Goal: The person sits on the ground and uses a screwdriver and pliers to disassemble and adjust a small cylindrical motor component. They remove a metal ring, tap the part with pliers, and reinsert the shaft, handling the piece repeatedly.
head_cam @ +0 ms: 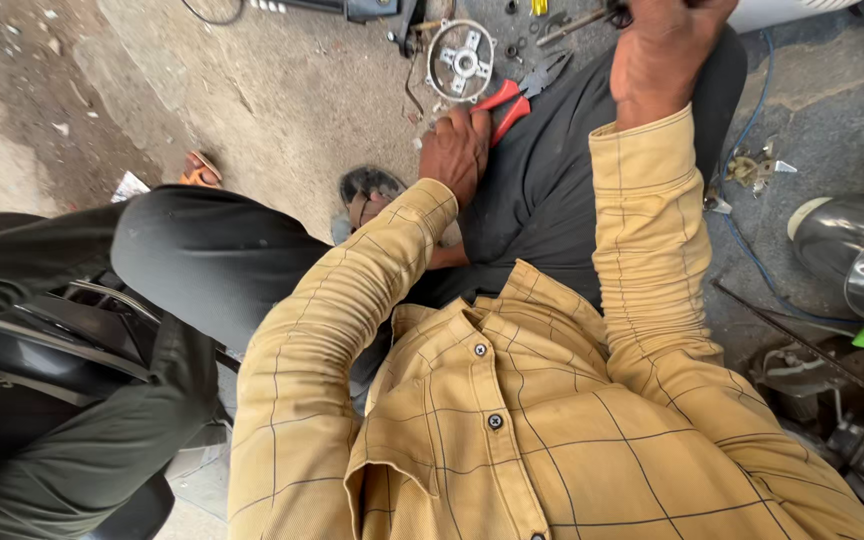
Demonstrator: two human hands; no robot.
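Note:
My left hand [457,150] is closed around the red handles of a pair of pliers [518,92], whose dark jaws point toward a round metal part with a cross-shaped hub [461,60] on the concrete floor. My right hand [660,52] is raised at the top of the view, gripping a thin dark metal tool [582,17] that sticks out to the left. Both arms wear a tan checked shirt. I sit on the ground with dark trousers over my knees.
Small screws and metal bits lie around the round part. A blue wire [747,230] runs along the floor on the right, past shiny metal vessels [857,250] and a green piece. Another person's dark trouser leg [82,440] and a black seat fill the left.

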